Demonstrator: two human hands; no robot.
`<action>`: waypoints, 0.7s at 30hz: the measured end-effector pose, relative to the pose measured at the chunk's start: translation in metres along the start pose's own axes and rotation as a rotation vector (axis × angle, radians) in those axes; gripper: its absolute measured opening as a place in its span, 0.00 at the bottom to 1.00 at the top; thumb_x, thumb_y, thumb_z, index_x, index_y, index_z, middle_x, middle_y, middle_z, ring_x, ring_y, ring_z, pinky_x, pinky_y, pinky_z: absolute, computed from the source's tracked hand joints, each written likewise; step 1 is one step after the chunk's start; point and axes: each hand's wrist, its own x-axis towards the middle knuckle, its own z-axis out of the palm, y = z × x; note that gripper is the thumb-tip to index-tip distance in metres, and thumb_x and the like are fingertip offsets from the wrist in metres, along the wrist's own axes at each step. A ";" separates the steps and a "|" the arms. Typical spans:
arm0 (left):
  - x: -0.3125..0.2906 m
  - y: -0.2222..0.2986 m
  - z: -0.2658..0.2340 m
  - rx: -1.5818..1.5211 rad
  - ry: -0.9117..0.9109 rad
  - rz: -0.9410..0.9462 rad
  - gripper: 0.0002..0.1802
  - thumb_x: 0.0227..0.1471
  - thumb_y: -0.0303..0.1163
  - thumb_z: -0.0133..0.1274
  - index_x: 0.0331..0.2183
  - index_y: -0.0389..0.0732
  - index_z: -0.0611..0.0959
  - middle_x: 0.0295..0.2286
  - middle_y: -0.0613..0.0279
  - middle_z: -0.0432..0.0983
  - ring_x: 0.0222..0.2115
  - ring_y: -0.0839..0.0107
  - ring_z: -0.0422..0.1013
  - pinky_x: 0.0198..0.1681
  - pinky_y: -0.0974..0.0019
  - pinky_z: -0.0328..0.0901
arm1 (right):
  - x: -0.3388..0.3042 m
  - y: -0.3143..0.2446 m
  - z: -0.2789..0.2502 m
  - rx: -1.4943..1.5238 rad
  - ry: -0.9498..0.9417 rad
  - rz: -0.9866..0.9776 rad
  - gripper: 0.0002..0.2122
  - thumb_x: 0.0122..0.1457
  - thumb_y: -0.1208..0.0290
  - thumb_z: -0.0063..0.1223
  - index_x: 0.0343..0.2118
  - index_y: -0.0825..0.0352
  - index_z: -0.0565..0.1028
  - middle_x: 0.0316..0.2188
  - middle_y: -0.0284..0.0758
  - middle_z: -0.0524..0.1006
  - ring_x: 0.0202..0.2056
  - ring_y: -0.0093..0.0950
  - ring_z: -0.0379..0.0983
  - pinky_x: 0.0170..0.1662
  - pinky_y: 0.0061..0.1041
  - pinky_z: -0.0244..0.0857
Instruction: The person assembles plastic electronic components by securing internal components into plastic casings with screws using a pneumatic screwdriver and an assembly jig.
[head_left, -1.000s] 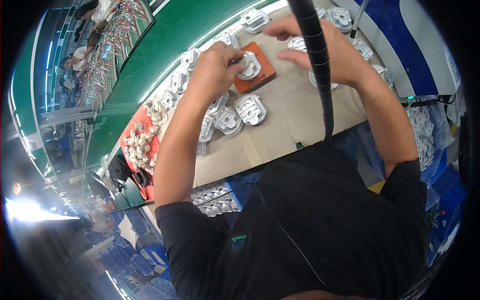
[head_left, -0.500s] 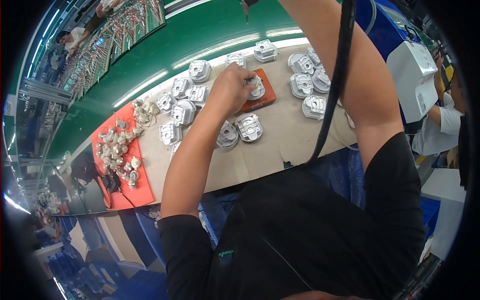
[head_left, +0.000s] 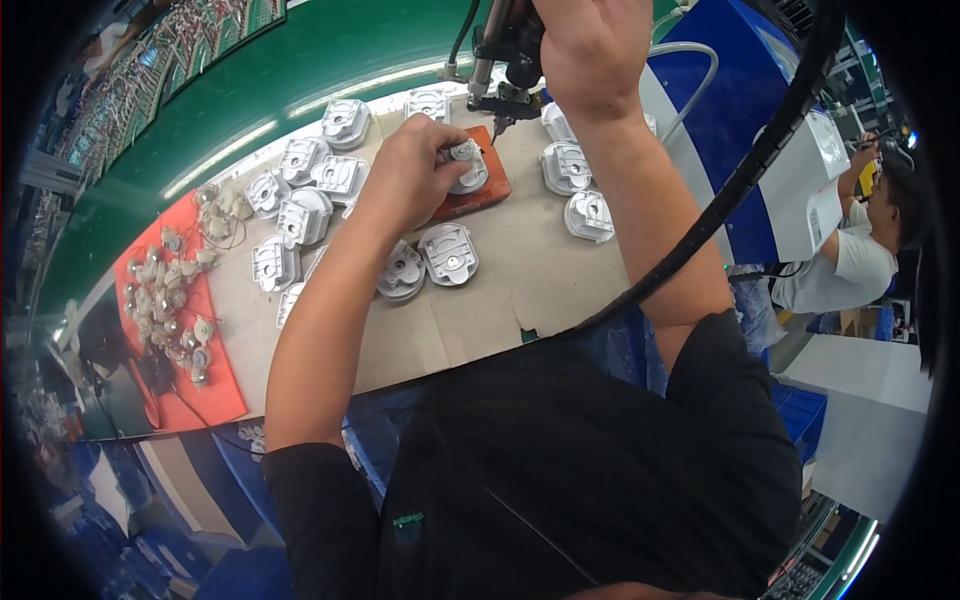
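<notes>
My left hand (head_left: 412, 170) pinches a white plastic housing (head_left: 470, 178) with thumb and fingers, steadying it on an orange-red block (head_left: 496, 188). Up and to the right, my right hand (head_left: 597, 58) is closed around a black power screwdriver (head_left: 522, 58). The screwdriver's thin tip (head_left: 497, 136) points down just right of the housing, over the block. Part of the grip is hidden by my fingers and the picture's top edge. Two more white housings, one of them this round-backed one (head_left: 449, 254), lie just in front of the block.
Several similar housings (head_left: 304, 216) lie left of the block, others (head_left: 588, 216) to its right. Small wired parts cover a red mat (head_left: 222, 385) at the far left. A thick black cable (head_left: 690, 245) crosses over my right forearm. A blue machine (head_left: 735, 60) and a co-worker (head_left: 850, 240) are at the right.
My right hand has come down into view with the screwdriver, its tip now close to the housing. My left hand stays on the housing. The whole view has shifted, moving the table leftward.
</notes>
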 end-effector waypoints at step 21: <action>-0.003 -0.003 0.000 -0.078 -0.002 0.002 0.15 0.49 0.26 0.65 0.41 0.33 0.85 0.39 0.48 0.79 0.40 0.53 0.78 0.45 0.57 0.72 | -0.014 0.029 0.001 -0.029 0.010 0.093 0.16 0.63 0.71 0.62 0.49 0.65 0.70 0.32 0.23 0.70 0.32 0.14 0.64 0.35 0.16 0.60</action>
